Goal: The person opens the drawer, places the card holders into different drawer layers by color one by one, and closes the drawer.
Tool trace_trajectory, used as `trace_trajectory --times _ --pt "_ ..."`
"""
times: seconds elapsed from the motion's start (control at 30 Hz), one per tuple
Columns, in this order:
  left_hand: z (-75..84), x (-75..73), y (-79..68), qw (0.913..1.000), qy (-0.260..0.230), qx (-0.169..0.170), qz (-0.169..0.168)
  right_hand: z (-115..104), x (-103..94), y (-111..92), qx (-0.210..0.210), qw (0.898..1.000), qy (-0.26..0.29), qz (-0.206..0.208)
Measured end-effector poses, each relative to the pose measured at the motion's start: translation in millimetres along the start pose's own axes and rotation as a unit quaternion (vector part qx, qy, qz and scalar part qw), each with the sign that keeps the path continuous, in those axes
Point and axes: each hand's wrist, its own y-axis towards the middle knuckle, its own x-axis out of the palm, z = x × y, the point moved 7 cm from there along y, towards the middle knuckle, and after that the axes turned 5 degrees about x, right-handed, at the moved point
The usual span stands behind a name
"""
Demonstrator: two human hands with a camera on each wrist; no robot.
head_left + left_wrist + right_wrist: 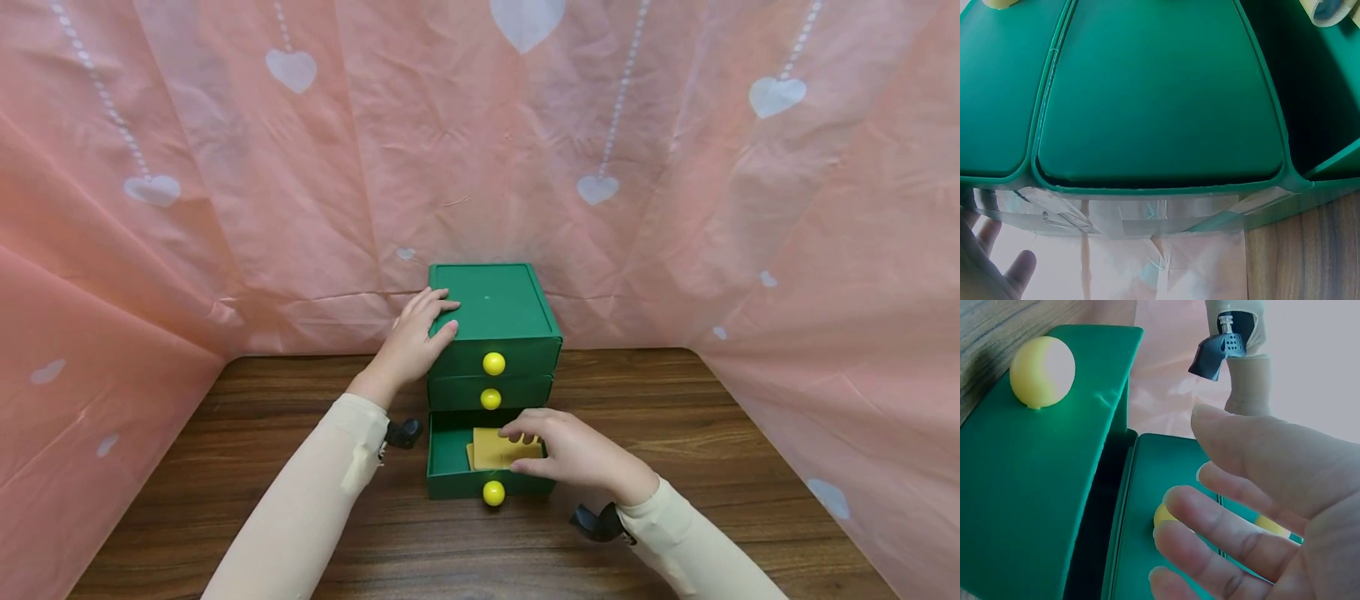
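A small green three-drawer chest (495,308) with yellow ball knobs (493,363) stands at the back of the wooden table. Its bottom drawer (448,467) is pulled out and holds flat yellow cards (487,450). My left hand (448,315) rests on the chest's top left corner, fingers straight on the lid and thumb against the front. My right hand (517,452) hovers in the open drawer with relaxed fingers over the cards. In the right wrist view the right hand's fingers (1241,519) are spread and hold nothing, beside the drawer's knob (1042,370). The left wrist view shows the chest's side (1160,94) close up.
The brown wooden table (675,467) stretches to both sides of the chest. Pink sheeting with white hearts (675,208) closes in the back and both sides. A small black camera mount (405,433) sits on each wrist.
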Motion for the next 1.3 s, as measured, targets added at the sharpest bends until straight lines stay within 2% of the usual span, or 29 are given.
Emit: trace_trajectory --times 0.57,0.8,1.3 --pt "-1.4 0.4 0.0 1.0000 -0.004 0.001 0.006 -5.6 13.9 -1.5 0.001 0.999 0.004 -0.038" --pt "-0.8 0.4 0.0 1.0000 -0.001 0.000 0.006 -11.7 15.9 -1.8 -0.018 0.999 -0.008 -0.037" --pt "-1.2 0.5 0.3 1.0000 -0.001 0.001 0.006 -13.7 22.0 -2.8 -0.011 0.999 -0.018 -0.049"
